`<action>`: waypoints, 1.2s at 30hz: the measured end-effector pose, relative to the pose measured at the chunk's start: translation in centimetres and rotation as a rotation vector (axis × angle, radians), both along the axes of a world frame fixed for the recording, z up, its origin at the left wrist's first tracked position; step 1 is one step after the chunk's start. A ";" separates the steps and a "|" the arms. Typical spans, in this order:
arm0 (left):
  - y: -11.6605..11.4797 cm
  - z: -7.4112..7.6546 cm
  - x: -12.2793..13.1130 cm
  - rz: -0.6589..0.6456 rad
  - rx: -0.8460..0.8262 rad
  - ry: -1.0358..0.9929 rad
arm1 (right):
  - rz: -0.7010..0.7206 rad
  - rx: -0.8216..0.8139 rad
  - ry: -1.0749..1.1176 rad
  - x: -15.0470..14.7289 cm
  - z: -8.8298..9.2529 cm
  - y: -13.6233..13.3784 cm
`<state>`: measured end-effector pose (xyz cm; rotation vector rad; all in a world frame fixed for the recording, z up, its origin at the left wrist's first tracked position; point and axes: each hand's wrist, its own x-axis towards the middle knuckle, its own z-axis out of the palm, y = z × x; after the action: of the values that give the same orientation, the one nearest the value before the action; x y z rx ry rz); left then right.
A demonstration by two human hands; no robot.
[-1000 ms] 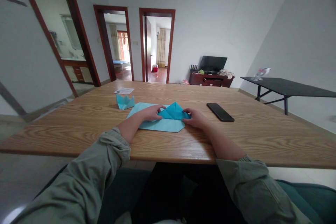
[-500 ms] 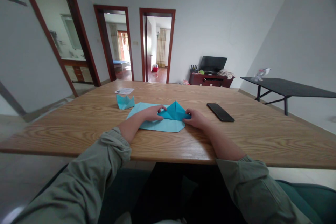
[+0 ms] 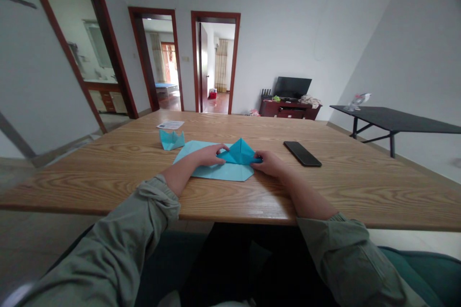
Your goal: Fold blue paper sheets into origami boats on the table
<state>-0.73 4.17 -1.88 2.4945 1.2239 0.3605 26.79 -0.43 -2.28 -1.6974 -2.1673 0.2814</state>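
Observation:
A bright blue folded paper boat [image 3: 240, 152] with a pointed peak stands over a lighter blue sheet of paper [image 3: 230, 172]. At its left end, my left hand [image 3: 212, 154] is closed, pinching the paper between thumb and fingers. The opposite end sits in the closed fingers of my right hand [image 3: 267, 161]. Beneath my left wrist the flat sheet lies on the wood, partly covered. A second folded piece, a light blue paper shape with several points [image 3: 172, 139], stands beyond my left forearm, apart from both hands.
The wooden table [image 3: 118, 168] carries a black phone [image 3: 302, 153] on the right and a printed card [image 3: 170, 124] at the far left. Beyond stand a dark cabinet [image 3: 288, 110] with a television [image 3: 293, 88] and a black folding table [image 3: 399, 119].

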 end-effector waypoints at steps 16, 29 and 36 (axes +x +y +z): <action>0.3 -0.2 0.1 -0.033 -0.044 0.012 | 0.022 0.002 -0.015 0.0 -0.1 0.0; -0.3 0.4 0.4 -0.052 -0.098 0.024 | 0.074 0.002 -0.012 0.3 -0.2 0.1; -0.1 0.2 0.3 -0.036 -0.062 0.051 | 0.050 -0.010 -0.027 0.2 0.0 0.0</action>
<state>-0.42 4.11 -1.73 2.4828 1.1895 0.2477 26.94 -0.47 -2.32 -1.6634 -2.2343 0.2852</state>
